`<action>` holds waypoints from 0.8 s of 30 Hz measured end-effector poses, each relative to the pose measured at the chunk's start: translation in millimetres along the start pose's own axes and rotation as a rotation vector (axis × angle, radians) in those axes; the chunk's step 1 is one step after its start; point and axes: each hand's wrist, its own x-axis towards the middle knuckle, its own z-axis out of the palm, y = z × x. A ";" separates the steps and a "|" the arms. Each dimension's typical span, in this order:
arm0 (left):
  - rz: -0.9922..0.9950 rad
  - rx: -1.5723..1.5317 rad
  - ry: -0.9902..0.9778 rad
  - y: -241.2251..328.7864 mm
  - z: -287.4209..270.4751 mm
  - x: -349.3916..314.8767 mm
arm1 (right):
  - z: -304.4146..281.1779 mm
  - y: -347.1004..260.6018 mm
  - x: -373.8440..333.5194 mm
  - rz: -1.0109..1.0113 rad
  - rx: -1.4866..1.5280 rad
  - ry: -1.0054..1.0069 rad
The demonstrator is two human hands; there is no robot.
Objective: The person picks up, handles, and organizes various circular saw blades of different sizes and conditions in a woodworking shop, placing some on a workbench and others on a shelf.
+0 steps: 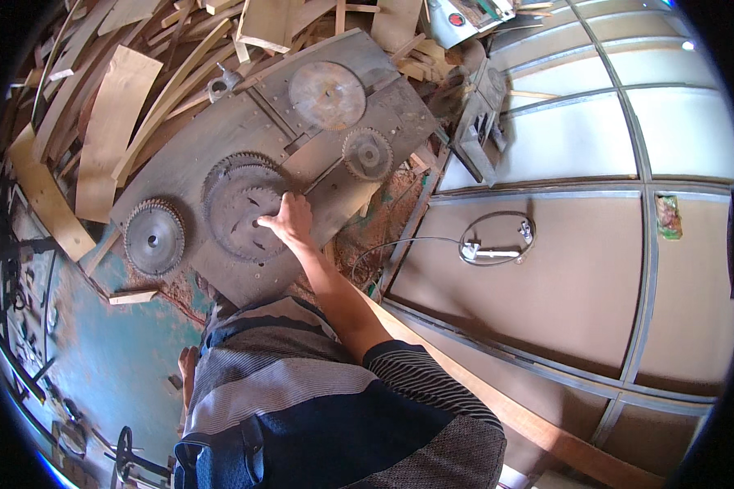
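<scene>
My right hand [289, 218] is at the right side of a large circular saw blade [238, 213], its fingers curled at the toothed rim and its thumb lying over the face beside the centre hole. This blade rests on a stack of similar blades, whose teeth show behind its upper edge. All lie on a dusty grey metal machine table [196, 155]. A smaller stack of saw blades [153, 238] sits at the left. Farther back are a large worn saw blade [328, 96] and a small one [367, 154]. My left hand [188, 371] hangs low beside my body, mostly hidden, its fingers unclear.
Wooden boards and offcuts [118, 122] are heaped behind and left of the table. A metal-framed panel structure [530, 285] stands at the right, with a cable loop [497, 239] on it. A long wooden beam [497, 399] runs beside me. Sawdust lies on the green floor [114, 342].
</scene>
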 end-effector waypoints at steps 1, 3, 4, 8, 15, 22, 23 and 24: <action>-0.204 -0.176 -0.048 4.5 -4.2 5.0 | 0.3 5.0 -0.5 0.003 0.048 -0.026; -0.186 -0.287 -0.060 29.4 -17.4 5.9 | 3.9 15.9 -3.0 0.004 0.165 -0.091; -0.173 -0.402 -0.064 48.3 -23.3 8.4 | 5.2 22.3 -4.4 0.002 0.234 -0.127; -0.548 -0.684 0.040 130.6 -45.3 14.9 | 11.0 39.6 -23.2 0.034 0.588 -0.183; -0.326 -0.524 -0.016 124.1 -38.6 35.0 | 2.2 44.0 -56.6 0.100 1.073 -0.216; -0.091 0.005 -0.052 87.6 -32.9 27.1 | -27.4 46.7 -58.5 0.239 1.431 -0.108; -0.229 -0.220 -0.033 95.4 -29.9 23.2 | -34.7 50.2 -54.0 0.270 1.435 -0.064; -0.355 -0.441 0.009 106.8 -28.5 20.6 | -44.2 54.7 -45.1 0.316 1.526 -0.073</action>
